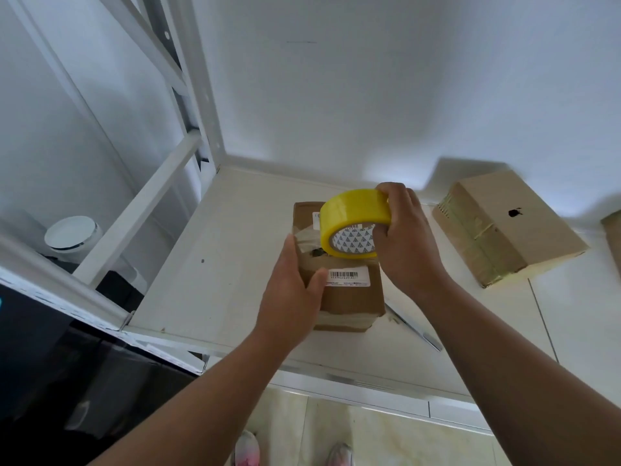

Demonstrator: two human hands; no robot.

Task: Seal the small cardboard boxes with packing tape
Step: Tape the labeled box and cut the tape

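A small brown cardboard box [349,297] with a barcode label lies on the white shelf [215,270] in the middle of the view. My left hand [290,290] grips its left side, thumb laid across the top. My right hand [408,240] holds a yellow roll of packing tape [349,220] upright over the far half of the box, fingers curled over the rim and into the core. Old wrinkled tape shows on the box top under the roll.
A second cardboard box [510,230], taped along its left end, lies to the right on the shelf. A white metal rack frame [141,203] rises at the left. A round white object [72,235] sits beyond the frame. A white wall stands behind the shelf.
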